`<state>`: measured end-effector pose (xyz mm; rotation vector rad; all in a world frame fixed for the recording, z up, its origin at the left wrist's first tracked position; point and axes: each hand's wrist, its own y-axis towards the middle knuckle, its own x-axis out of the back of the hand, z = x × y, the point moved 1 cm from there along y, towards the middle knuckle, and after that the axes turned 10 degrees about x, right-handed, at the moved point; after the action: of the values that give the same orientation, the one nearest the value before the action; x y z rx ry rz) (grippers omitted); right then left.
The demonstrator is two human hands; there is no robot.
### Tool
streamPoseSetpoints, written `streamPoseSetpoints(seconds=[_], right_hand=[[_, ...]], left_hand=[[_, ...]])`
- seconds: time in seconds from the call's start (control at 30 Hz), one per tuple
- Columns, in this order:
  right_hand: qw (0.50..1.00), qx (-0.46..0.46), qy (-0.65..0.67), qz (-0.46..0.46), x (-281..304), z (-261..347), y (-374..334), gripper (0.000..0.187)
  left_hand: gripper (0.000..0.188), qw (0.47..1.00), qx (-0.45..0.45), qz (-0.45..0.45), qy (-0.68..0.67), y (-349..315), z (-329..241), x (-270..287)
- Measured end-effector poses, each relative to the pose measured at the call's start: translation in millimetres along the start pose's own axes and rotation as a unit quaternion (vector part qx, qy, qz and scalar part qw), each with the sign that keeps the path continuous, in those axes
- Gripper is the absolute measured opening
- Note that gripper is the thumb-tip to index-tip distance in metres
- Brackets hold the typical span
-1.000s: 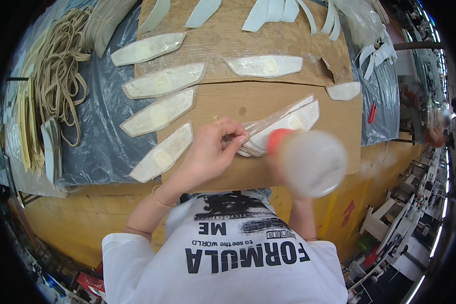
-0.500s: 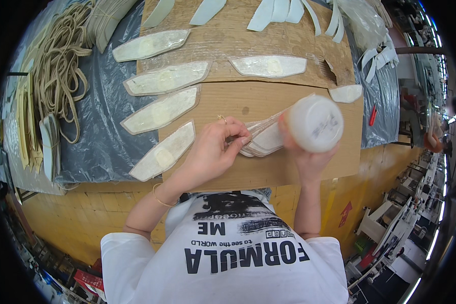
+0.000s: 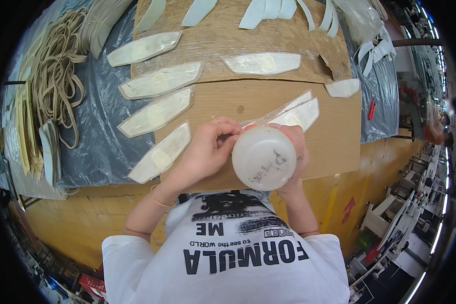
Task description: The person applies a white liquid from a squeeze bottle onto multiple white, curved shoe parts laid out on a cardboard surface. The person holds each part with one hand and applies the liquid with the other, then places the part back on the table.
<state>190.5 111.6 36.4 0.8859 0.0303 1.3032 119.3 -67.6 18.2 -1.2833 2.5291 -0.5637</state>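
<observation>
A translucent white plastic bottle point(image 3: 264, 161) is upside down in my right hand point(image 3: 300, 147), its round base facing up. Something reddish shows at its far edge, but the spout is hidden under it. Beneath and beyond the bottle, a small stack of white elongated pieces with beige edges point(image 3: 304, 114) lies on the cardboard point(image 3: 334, 137). My left hand point(image 3: 210, 147) is closed in a pinch at the near left end of that stack, mostly hidden by the bottle. Left of my left hand lies a single white piece with a pale round patch point(image 3: 161, 156).
More white pieces point(image 3: 157, 111) lie spread along the cardboard's left side, another point(image 3: 263, 64) farther back. Pale strips point(image 3: 268, 10) line the far edge. Beige cord point(image 3: 58, 71) is heaped at the left. A red pen-like object point(image 3: 371, 109) rests on dark plastic sheeting point(image 3: 382, 121) at the right.
My right hand has brought the bottle left and nearer to me, beside my left hand, over the near end of the stack. The far end of the stack has come into sight.
</observation>
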Motion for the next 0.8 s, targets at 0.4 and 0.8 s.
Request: streamPoseSetpoints(seconds=[0.4,0.8], right_hand=[[0.975,0.003,-0.221,0.013,57,-29,-12,0.05],[0.993,-0.051,0.078,-0.072,23,-10,9,0.059]], left_hand=[[0.011,0.999,0.025,0.01,0.027,-1,-9,1],[0.011,1.0,0.008,0.016,0.012,1,-7,1]])
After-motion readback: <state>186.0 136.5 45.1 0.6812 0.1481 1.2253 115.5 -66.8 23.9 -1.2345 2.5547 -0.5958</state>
